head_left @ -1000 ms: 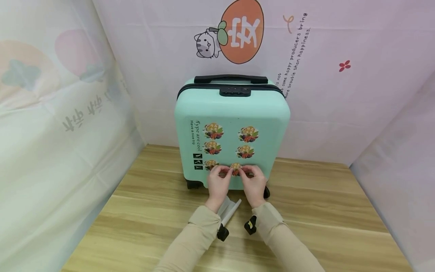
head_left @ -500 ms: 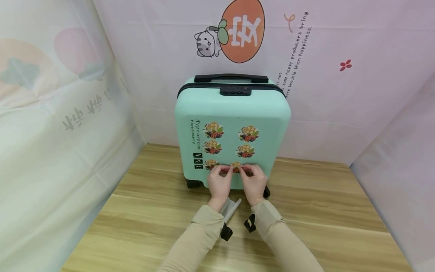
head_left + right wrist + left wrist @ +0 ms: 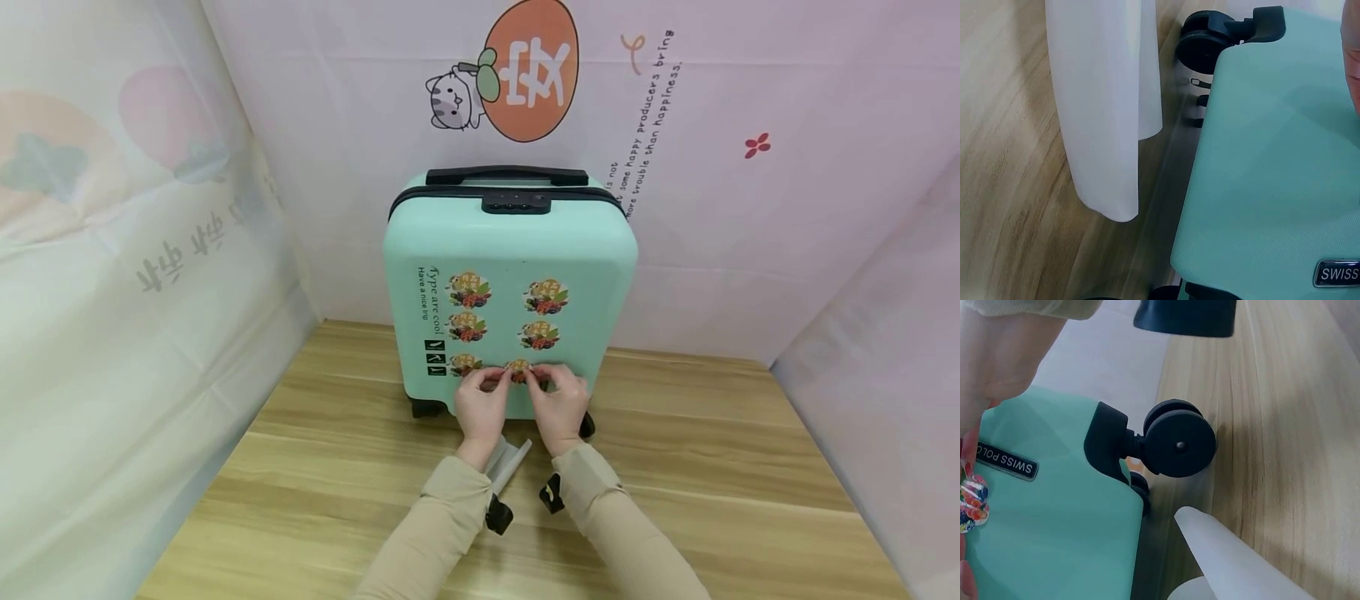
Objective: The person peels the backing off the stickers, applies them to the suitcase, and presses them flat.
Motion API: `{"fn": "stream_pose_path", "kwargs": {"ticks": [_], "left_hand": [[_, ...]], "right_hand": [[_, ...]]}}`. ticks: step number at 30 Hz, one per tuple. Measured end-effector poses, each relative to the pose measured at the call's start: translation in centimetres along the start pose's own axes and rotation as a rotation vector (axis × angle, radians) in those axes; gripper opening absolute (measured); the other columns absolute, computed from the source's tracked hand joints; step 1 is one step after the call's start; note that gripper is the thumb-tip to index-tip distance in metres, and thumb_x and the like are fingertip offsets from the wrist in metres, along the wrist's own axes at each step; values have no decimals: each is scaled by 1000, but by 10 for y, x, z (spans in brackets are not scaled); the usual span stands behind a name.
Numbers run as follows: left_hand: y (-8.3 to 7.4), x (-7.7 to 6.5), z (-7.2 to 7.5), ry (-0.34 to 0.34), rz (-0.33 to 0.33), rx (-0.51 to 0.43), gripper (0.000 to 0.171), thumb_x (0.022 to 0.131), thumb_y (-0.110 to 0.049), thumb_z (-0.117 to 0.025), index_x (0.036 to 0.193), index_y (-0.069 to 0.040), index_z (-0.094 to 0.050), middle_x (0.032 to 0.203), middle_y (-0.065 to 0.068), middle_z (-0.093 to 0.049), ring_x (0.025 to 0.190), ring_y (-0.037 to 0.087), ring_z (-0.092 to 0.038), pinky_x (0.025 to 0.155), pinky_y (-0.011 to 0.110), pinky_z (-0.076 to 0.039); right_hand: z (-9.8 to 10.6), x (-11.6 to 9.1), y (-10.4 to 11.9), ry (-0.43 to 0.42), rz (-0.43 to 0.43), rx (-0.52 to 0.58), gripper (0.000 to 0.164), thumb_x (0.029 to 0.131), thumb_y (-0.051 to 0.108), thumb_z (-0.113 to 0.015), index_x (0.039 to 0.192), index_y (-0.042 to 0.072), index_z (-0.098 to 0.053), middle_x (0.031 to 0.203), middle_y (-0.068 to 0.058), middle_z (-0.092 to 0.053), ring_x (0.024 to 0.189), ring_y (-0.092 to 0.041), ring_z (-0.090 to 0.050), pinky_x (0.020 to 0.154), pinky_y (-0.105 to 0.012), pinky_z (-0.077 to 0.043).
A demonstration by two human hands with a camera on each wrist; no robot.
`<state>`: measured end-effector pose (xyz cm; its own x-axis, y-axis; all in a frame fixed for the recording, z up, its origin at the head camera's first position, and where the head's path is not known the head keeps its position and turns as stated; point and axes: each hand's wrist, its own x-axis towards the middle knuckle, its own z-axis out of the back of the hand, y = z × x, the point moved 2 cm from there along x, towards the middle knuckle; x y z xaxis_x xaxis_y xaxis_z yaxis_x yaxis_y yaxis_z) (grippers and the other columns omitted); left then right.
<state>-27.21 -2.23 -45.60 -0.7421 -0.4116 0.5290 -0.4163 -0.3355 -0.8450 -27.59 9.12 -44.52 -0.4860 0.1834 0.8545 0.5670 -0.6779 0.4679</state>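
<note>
Both hands meet low on the front of a mint-green suitcase point(image 3: 510, 242) that stands upright. Between their fingertips is a round fruit-print sticker point(image 3: 518, 367); my left hand point(image 3: 480, 408) pinches its left edge and my right hand point(image 3: 559, 410) its right edge. The sticker lies close over the shell, under the right column of matching stickers. In the left wrist view the sticker point(image 3: 972, 503) shows beside a dark SWISS POLO badge point(image 3: 1007, 461). More fruit stickers point(image 3: 469, 290) cover the case in two columns; the lowest left one is partly hidden by my left hand.
A curled white sheet point(image 3: 512, 467) lies on the wooden tabletop point(image 3: 330, 467) below the hands. Black wheels point(image 3: 1179, 444) stick out under the case. Printed cloth point(image 3: 697, 250) hangs behind and along both sides. Dark wrist cameras point(image 3: 498, 515) hang under the sleeves.
Both hands keep their pinch on the sticker and stay at nearly the same spot. The head view shifts only slightly.
</note>
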Motion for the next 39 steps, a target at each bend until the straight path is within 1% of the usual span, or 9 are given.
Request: {"fn": "stream_pose_path", "kwargs": {"ticks": [8,15,18,21,25,29,32,35,39], "left_hand": [[1,-2,4,36,18,-58,12,86,-16,-70,89,-6,-76,85,9,-72,70,19,-68,62,26,-56],[4,-4,7,107,99,-178,15,89,-13,-66,96,-3,-74,91,15,-72,77,25,-69,67,25,-57],[3,-4,10,132,146,-244,17,91,-11,-63,99,0,-72,93,18,-71,81,31,-69,68,29,-57],[1,-3,13,146,183,-277,18,92,-9,-60,102,2,-71,94,20,-70,86,32,-69,72,31,-57],[-3,-4,16,150,193,-244,17,93,-4,-58,101,1,-71,98,17,-71,90,29,-69,78,33,-56],[-6,-7,19,141,202,-189,18,91,-3,-57,101,-2,-72,104,14,-71,101,29,-66,86,41,-53],[-7,-10,20,152,233,-187,20,91,-4,-56,103,-3,-72,110,13,-69,110,29,-62,92,45,-50],[-8,-11,21,170,275,-221,20,92,-3,-55,106,-1,-69,112,14,-68,109,29,-62,91,41,-50],[-12,-13,21,163,342,-266,20,94,-4,-52,108,1,-66,111,15,-69,107,28,-64,82,28,-50]], "right_hand": [[-3,-3,1,-36,17,2,13,76,5,-78,72,4,-65,69,-11,-65,62,-23,-58,67,-40,-31],[-3,-4,0,-75,5,1,16,75,4,-78,68,4,-63,66,-11,-63,63,-24,-52,69,-42,-28],[-2,-3,0,-82,-29,2,16,75,7,-79,69,3,-65,67,-12,-64,67,-25,-45,73,-45,-27],[0,-2,0,-71,-69,9,17,75,10,-80,70,3,-65,68,-13,-63,68,-25,-40,76,-46,-26],[2,-2,-4,-73,-92,16,19,73,10,-81,71,2,-64,66,-13,-59,69,-25,-40,74,-45,-26],[4,-3,-10,-74,-100,16,20,73,9,-81,72,2,-62,67,-13,-58,70,-26,-40,74,-44,-25],[4,-3,-13,-66,-100,21,19,74,8,-80,72,1,-62,67,-14,-58,70,-26,-40,75,-44,-25],[5,-3,-16,-65,-101,34,18,75,7,-79,71,1,-62,68,-14,-58,70,-26,-40,75,-45,-26],[6,-3,-18,-56,-98,40,17,76,6,-78,71,1,-63,67,-14,-59,70,-26,-41,75,-45,-27]]}}
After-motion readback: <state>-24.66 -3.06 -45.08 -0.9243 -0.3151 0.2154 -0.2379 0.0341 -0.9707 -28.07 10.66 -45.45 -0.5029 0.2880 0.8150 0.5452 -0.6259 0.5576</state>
